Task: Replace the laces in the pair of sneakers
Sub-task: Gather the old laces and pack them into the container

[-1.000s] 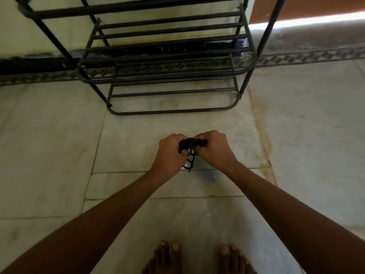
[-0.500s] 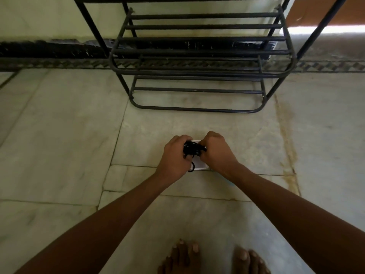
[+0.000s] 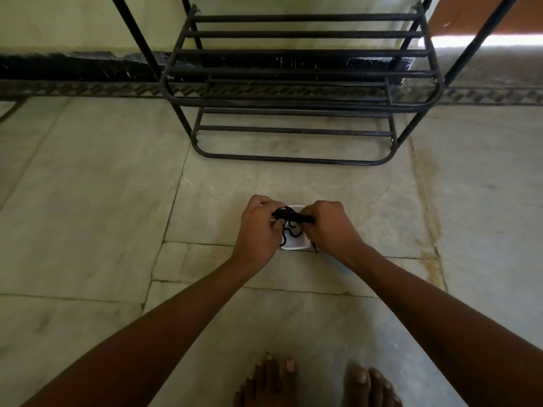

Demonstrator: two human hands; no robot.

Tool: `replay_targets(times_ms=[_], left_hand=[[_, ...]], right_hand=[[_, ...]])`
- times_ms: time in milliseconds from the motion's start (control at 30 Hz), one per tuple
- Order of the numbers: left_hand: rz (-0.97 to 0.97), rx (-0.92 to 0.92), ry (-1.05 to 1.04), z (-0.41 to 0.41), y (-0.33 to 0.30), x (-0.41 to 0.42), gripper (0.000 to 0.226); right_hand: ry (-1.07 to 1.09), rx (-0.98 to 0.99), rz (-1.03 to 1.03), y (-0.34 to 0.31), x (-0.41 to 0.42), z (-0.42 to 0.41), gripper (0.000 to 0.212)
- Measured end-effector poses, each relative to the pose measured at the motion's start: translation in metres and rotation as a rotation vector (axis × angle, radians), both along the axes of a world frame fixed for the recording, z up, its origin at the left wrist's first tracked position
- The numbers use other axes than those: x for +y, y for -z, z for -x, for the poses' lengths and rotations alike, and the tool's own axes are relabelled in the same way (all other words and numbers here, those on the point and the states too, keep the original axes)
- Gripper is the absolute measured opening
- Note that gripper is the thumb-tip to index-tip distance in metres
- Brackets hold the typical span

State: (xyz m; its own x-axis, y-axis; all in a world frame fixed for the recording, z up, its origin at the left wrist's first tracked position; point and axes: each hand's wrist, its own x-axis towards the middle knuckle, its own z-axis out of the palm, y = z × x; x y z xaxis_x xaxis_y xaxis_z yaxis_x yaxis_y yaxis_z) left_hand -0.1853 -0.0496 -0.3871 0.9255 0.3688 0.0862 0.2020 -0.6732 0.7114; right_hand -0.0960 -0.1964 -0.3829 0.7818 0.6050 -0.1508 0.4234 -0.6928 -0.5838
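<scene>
A bundle of black laces (image 3: 291,218) stretches between my two hands above the floor. My left hand (image 3: 258,230) grips its left end with curled fingers. My right hand (image 3: 329,227) grips its right end. Loose loops of the lace hang down between the hands. Under them sits a small white container (image 3: 296,243), mostly hidden by my hands. No sneakers are in view.
An empty black metal shoe rack (image 3: 293,92) stands against the wall ahead of my hands. The marble floor (image 3: 88,201) spreads to both sides. My bare feet (image 3: 317,383) are at the bottom edge. An orange door (image 3: 499,16) shows at the top right.
The view has shifted left and tilted, so the rack now sits more to the right. My hands with the laces have come over the white container, which now shows between them.
</scene>
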Motion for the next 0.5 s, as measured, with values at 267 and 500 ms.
replay_targets(times_ms=[267, 500], left_hand=[[-0.004, -0.036, -0.058, -0.006, 0.001, -0.006, 0.03], [-0.011, -0.003, -0.032, -0.002, 0.01, -0.004, 0.018]], right_hand=[[0.314, 0.404, -0.294, -0.006, 0.01, -0.004, 0.01], [0.115, 0.147, -0.131, 0.003, 0.01, -0.005, 0.02]])
